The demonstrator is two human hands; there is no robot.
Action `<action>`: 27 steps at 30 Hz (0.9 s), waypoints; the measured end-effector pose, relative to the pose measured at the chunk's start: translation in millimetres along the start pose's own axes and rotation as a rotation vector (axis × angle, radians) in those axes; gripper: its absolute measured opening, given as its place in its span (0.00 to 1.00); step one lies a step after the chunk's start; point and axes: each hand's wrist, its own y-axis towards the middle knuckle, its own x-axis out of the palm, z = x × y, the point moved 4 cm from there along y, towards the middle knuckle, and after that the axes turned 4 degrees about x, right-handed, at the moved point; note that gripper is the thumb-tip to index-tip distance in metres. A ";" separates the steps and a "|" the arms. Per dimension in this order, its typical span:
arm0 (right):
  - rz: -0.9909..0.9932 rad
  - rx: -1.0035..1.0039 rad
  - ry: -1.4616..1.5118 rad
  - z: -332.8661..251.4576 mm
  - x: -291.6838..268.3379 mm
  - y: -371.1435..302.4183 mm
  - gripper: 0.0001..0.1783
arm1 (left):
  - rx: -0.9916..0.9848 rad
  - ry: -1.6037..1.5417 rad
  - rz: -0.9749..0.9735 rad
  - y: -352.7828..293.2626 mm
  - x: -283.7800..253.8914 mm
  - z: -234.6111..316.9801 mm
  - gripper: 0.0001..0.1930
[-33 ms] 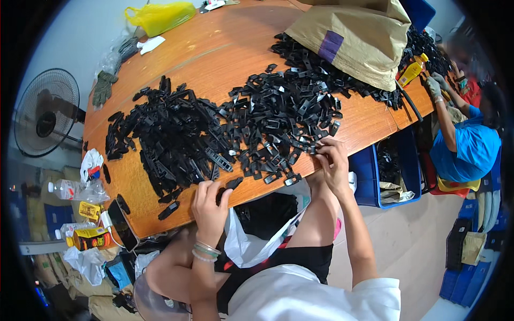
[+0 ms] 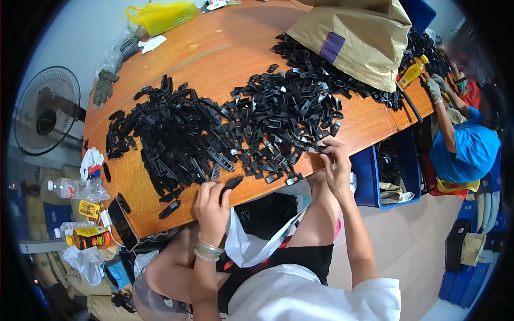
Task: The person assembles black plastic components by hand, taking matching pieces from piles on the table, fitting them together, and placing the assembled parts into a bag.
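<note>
My left hand (image 2: 212, 206) rests at the near table edge, its fingers closed on a dark, narrow black plastic piece (image 2: 233, 182) that pokes out past the fingertips. To its left lies a loose black piece (image 2: 169, 209). At the near right edge of a heap of small black plastic clips (image 2: 289, 112), my right hand (image 2: 335, 163) has thumb and fingers pinched together; whatever is between them is too small to make out. Left of the clips is a heap of long black plastic strips (image 2: 179, 134). A white bag (image 2: 247, 249) hangs over my lap, with black stuff inside.
A beige woven sack (image 2: 369, 43) spills more clips at the back right. Beside my right knee stands a blue crate (image 2: 367, 176). A phone (image 2: 122, 224) and bottles (image 2: 92, 238) sit at the left edge; a fan (image 2: 47, 115) stands beyond. A gloved co-worker (image 2: 460, 147) sits at right.
My right hand has shifted very slightly toward me at the edge of the clips. My left hand stays almost where it was, with the black piece in its fingers.
</note>
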 end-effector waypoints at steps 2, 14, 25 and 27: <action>0.028 0.249 0.089 -21.4 1.5 -12.2 0.09 | 0.065 0.064 0.015 -11.3 1.4 -4.9 0.07; -0.391 0.267 0.334 -107.7 99.8 -62.1 0.20 | 0.082 0.237 -0.182 -23.8 7.8 19.1 0.15; -0.476 0.189 0.163 -115.3 104.4 -55.2 0.17 | 0.050 -0.153 -0.053 -37.9 -31.5 -23.6 0.10; -0.533 0.097 0.219 -117.2 110.7 -50.5 0.17 | 0.074 -0.173 -0.064 -31.8 -30.5 -29.4 0.09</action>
